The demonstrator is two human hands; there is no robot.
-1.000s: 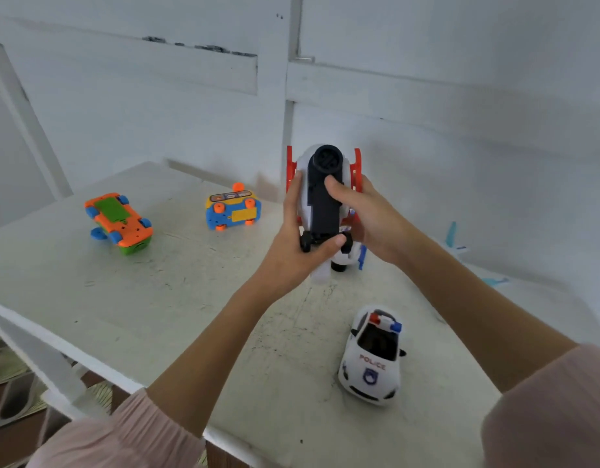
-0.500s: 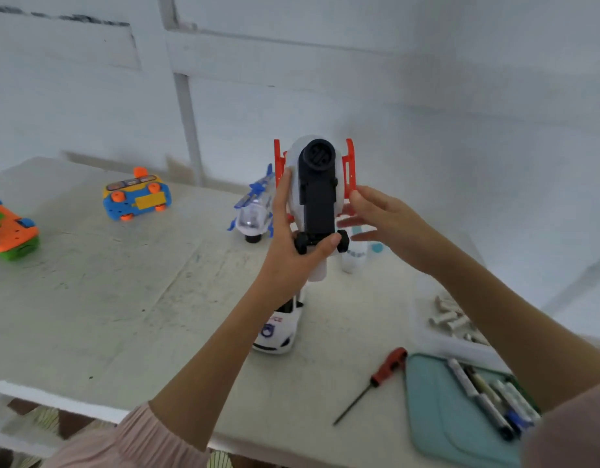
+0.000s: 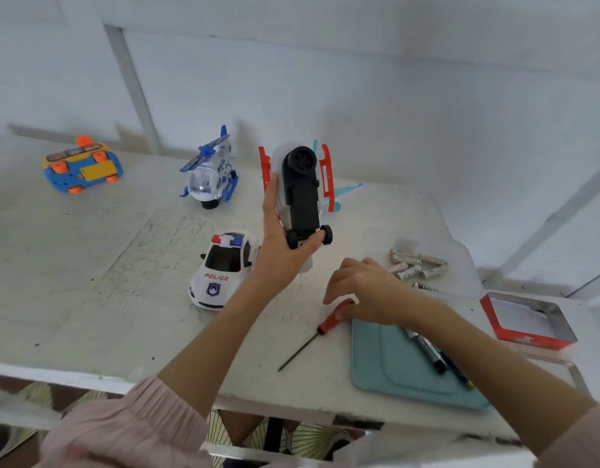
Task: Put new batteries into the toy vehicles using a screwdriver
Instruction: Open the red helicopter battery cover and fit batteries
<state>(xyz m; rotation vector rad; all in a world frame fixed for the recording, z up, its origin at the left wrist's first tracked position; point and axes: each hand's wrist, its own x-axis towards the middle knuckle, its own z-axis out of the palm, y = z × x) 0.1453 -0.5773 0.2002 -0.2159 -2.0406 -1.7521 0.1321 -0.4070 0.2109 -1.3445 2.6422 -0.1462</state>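
R hand (image 3: pixel 362 292) has left the toy helicopter (image 3: pixel 300 194) w/ L hand (image 3: pixel 281 238) gripping it underside-up above desk (image 3: pixel 89 282), now closing on red screwdriver (image 3: pixel 325 327) handle: unscrewing batt cover likely next.

One readable word

The white plastic toy police car (image 3: pixel 224 270) bears "POLICE" in red capitals across its bonnet, above a blue shield badge; printing on the small white batteries (image 3: pixel 416 265) is too blurred to read.
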